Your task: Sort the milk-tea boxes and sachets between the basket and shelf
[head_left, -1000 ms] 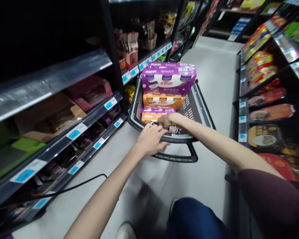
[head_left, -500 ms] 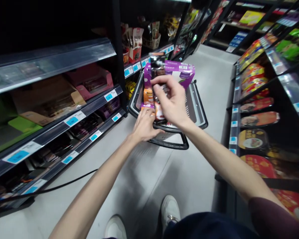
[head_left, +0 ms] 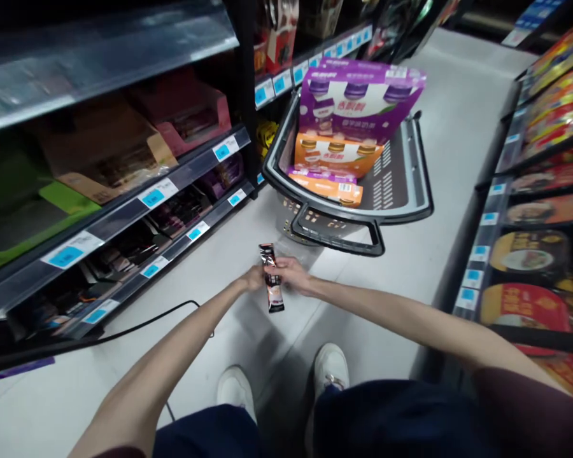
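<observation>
Low over the floor, both hands are on a slim black stick sachet [head_left: 274,292] with a pale picture at its lower end. My right hand [head_left: 291,273] is closed on its right side, fingers across the front. At its left edge is my left hand [head_left: 254,278], closed and slightly blurred; its fingertips are partly hidden. Just beyond stands a dark shopping basket [head_left: 426,184] with its handle [head_left: 337,245] folded toward me. Inside it, a large purple carton [head_left: 353,105] leans at the back, with an orange pack [head_left: 337,157] in front and more purple and orange packs below.
On the left, shelves hold a green box [head_left: 38,232], a brown box [head_left: 95,172] and a pink box [head_left: 191,124]. A black cable [head_left: 160,316] runs across the floor. Right-hand shelves carry packaged foods, including a red-lidded bowl [head_left: 525,312]. My shoes [head_left: 331,367] are below.
My hands and the sachet have moved from over the basket down toward me, clear of it. My left hand has left the basket's near side and closed on the sachet. The view has shifted.
</observation>
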The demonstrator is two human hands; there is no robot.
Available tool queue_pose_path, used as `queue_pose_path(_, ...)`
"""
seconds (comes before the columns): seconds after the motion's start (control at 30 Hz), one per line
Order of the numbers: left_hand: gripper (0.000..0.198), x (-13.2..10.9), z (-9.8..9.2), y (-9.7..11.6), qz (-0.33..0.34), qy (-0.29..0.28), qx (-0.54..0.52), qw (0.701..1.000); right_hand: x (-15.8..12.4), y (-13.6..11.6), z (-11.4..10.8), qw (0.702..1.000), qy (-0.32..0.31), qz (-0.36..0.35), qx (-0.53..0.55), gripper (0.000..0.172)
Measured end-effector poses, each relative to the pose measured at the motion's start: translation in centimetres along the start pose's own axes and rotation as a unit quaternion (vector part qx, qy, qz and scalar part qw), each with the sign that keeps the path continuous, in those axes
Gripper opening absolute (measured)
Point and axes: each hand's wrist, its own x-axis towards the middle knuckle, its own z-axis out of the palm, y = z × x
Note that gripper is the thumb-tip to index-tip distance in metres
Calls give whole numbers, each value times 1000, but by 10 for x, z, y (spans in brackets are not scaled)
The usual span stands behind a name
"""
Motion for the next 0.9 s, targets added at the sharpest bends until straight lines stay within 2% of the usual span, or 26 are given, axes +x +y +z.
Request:
queue_pose_path(0.1,13,-2,17,-13,-85,-156,-24,984,3,43,-33,995,73,60,-12,33)
queue_pose_path(0.13,11,1,20,-13,-99,-185,-37,977,1,52,-41,994,78,74,-18,33)
queue_pose_path(0.2,19,8,26,-8,-107,-214,-69,968,-4,66,-54,993,73,91,-26,33)
queue_pose_path(0.3,28,23,31,1,-96,-213,-118,965,-5,75,-65,994,63,90,-27,32)
queue_pose_path(0.47,36,41,30,8,-86,-163,-164,969,3,80,-70,996,50,75,-18,30)
queue_pose_path(0.57,38,42,25,11,-95,-179,-170,964,0,86,-69,996,50,78,-7,28)
queue_pose_path(0.73,37,40,26,12,-88,-252,-141,953,-11,97,-66,995,37,85,19,27)
queue_pose_path(0.9,42,44,32,5,-85,-229,-152,958,-16,94,-63,995,-23,84,43,37)
